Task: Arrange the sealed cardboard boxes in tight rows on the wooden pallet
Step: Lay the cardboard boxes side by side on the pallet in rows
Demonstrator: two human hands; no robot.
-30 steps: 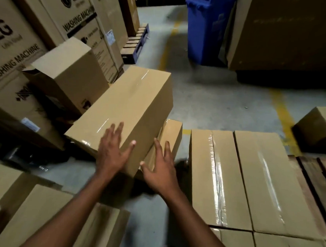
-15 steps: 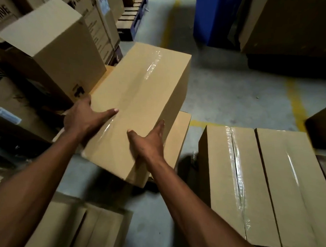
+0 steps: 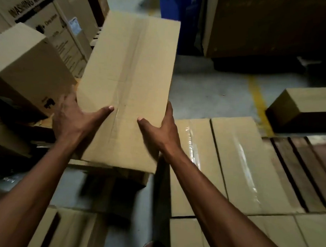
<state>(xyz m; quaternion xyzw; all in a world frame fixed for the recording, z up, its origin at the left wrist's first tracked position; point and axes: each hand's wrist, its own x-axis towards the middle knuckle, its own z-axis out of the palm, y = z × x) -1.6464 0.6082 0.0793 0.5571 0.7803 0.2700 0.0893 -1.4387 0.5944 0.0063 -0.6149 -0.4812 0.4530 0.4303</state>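
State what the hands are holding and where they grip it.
Both hands, left and right, hold one long cardboard box by its near end, one on each long side.

Both hands point(image 3: 120, 128) grip tilted cardboard box point(image 3: 131, 72) (seam up) beside palletised boxes point(image 3: 239, 163).

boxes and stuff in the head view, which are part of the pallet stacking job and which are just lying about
Job:
held cardboard box
left hand
right hand
taped boxes in a row
wooden pallet

Just lying about:
washing machine cartons
blue bin
yellow floor line
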